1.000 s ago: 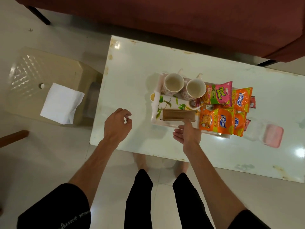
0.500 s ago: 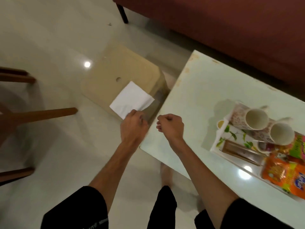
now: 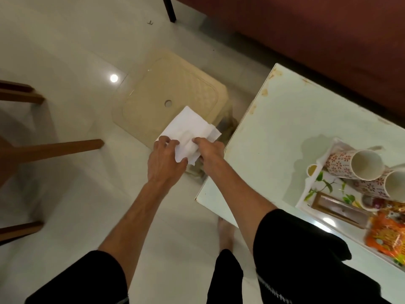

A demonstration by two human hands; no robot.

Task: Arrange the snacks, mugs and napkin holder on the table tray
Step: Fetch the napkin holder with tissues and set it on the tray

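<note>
A stack of white paper napkins, slightly fanned and rumpled at its edges, sits above the near corner of a beige plastic stool, beside the table. The left hand and right hand each pinch its near edge, arms reaching forward.

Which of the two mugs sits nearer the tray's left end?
The mug farther from the person, next to the tray rim's left end. The other mug stands to its right, closer to the snack packets.
</note>
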